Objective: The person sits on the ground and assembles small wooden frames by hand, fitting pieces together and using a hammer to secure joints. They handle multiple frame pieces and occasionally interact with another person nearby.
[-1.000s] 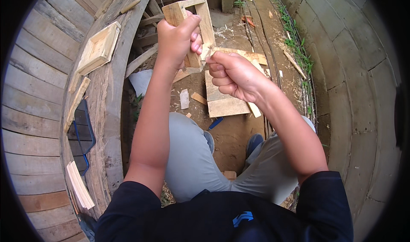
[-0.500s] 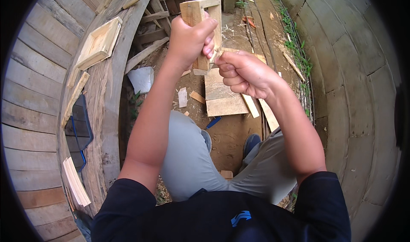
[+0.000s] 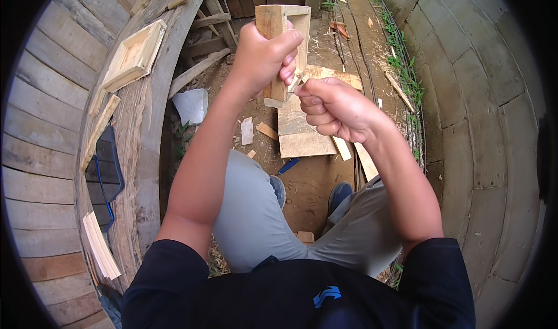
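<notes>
My left hand is wrapped around one side of a small wooden box frame, held up and tilted in front of me. Its thumb lies over the edge, and the curled fingers reach the inner side. At the frame's lower inner corner, my right hand is closed in a pinch. Something thin and small shows at its fingertips, too little to name. Beneath both hands, a wooden board rests on the dirt ground.
Left, a rough wooden bench carries a shallow wooden tray, dark blue-edged panels and thin slats. A blue handle, a pale slab and wood scraps lie on the ground. A block wall stands right.
The box frame and my left hand have shifted slightly right and down. My right hand has moved a little lower, staying pinched at the frame's lower corner.
</notes>
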